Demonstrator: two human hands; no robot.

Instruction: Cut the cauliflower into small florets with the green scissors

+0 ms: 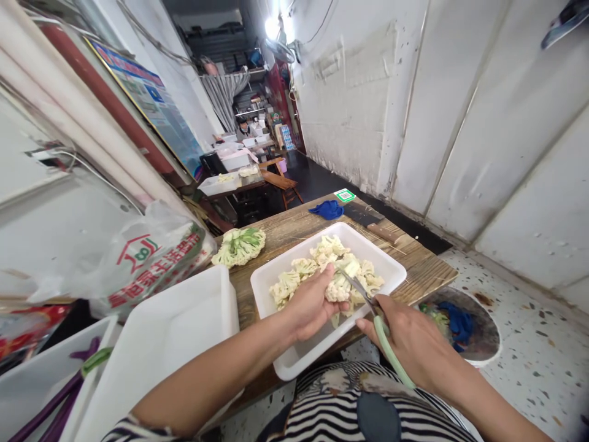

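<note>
**Striped clothes (326, 411) just below the grip**

We see the left hand (313, 304) with its fingers curled around a cauliflower piece (339, 288), over a white tray (263, 293). The right hand (407, 325) is clamped on the green handle of the scissors (389, 350). The blades touch the piece, but we cannot tell if they are apart or together. Around the grip, more small bits (301, 268) lie in the tray, on a wooden table (423, 265). Past the grip, we spot a crumpled blue thing (327, 210) and a knife (383, 232). Left of the grip lie a big cauliflower chunk (239, 247) and a white tub (184, 319). Right of it stands a round bin (493, 337).
</note>
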